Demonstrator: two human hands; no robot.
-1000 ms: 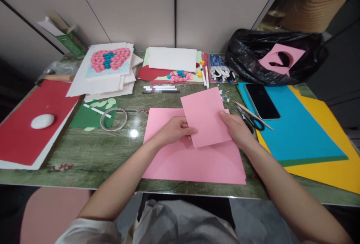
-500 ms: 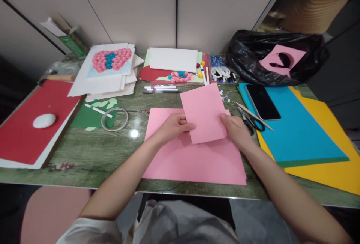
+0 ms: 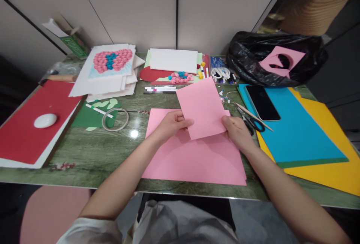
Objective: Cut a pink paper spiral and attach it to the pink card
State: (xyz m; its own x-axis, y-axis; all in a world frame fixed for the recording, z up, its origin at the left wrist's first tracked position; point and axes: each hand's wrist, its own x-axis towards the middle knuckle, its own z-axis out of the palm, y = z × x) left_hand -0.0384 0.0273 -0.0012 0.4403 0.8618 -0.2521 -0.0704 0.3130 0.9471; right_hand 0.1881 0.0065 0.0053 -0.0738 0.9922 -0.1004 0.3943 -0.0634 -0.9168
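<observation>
Together, the left hand (image 3: 173, 124) and right hand (image 3: 237, 131) pinch a pink card (image 3: 201, 109) by opposite edges, tilted above larger pink sheets (image 3: 194, 163).

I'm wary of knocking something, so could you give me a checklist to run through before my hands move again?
1. Left hand grips the small sheet: ok, thumb on its left edge.
2. Right hand grips it too: ok, thumb on the right edge.
3. Small sheet is a single layer: cannot tell.
4. Large pink paper has squared edges: not ok, a second edge shows at its lower right corner.
5. Scissors are clear of other things: not ok, a pointed stick lies against them.
6. Tape roll is apart from the large pink paper: ok, it lies to the left.
</observation>
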